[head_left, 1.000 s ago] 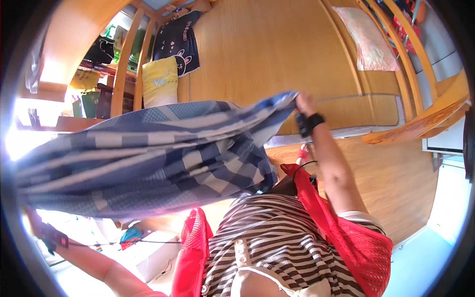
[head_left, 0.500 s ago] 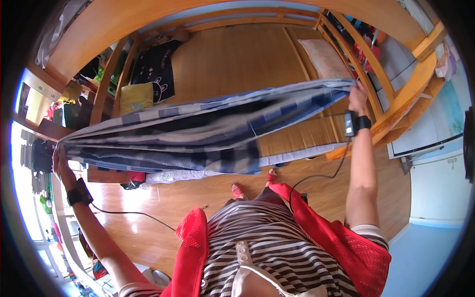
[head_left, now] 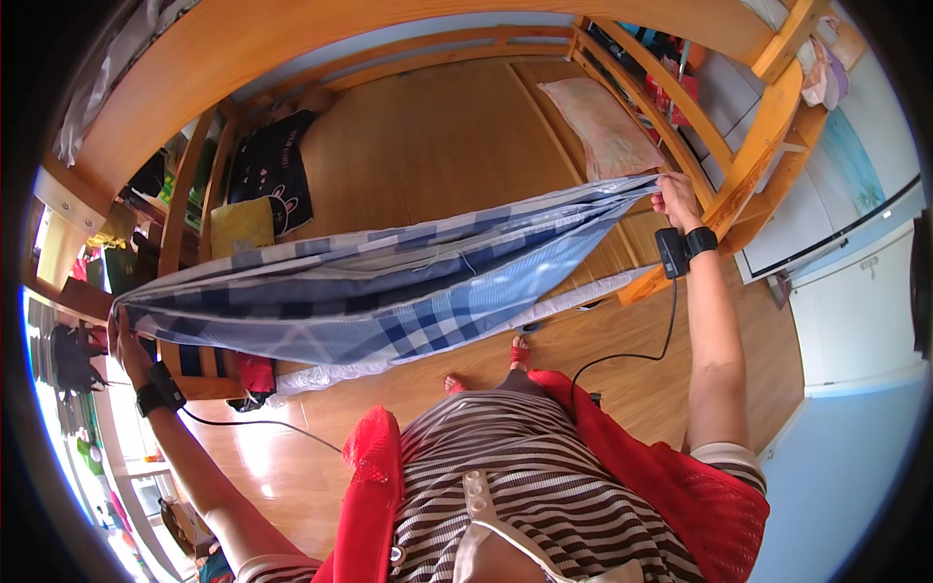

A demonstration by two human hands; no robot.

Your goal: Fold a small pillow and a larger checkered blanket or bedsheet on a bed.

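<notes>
A blue, white and navy checked cloth (head_left: pixel 408 301) is stretched lengthwise between my hands across the front of a wooden bed (head_left: pixel 418 146), sagging in folds. My left hand (head_left: pixel 128 345) grips one end at the far left. The fingers of my right hand (head_left: pixel 675 202) are closed on the other end, near the bed's right rail. Beyond the cloth lie a yellow pillow (head_left: pixel 243 228) and a dark pillow with a rabbit print (head_left: pixel 262 175) on the left, and a pale pink pillow (head_left: pixel 598 121) on the right.
An upper bunk board (head_left: pixel 408 24) arches overhead, with a wooden ladder (head_left: pixel 753 194) at the right. A white cabinet (head_left: pixel 855 321) stands beside the bed. Shelves with mixed items line the bright left side. My sandalled feet (head_left: pixel 518 355) are on the wood floor (head_left: pixel 253 447).
Since a second ago the cloth has gone from a bunched, blurred sweep to a stretched, sagging span. My left hand has risen; my right hand moved rightward, then slightly back leftward.
</notes>
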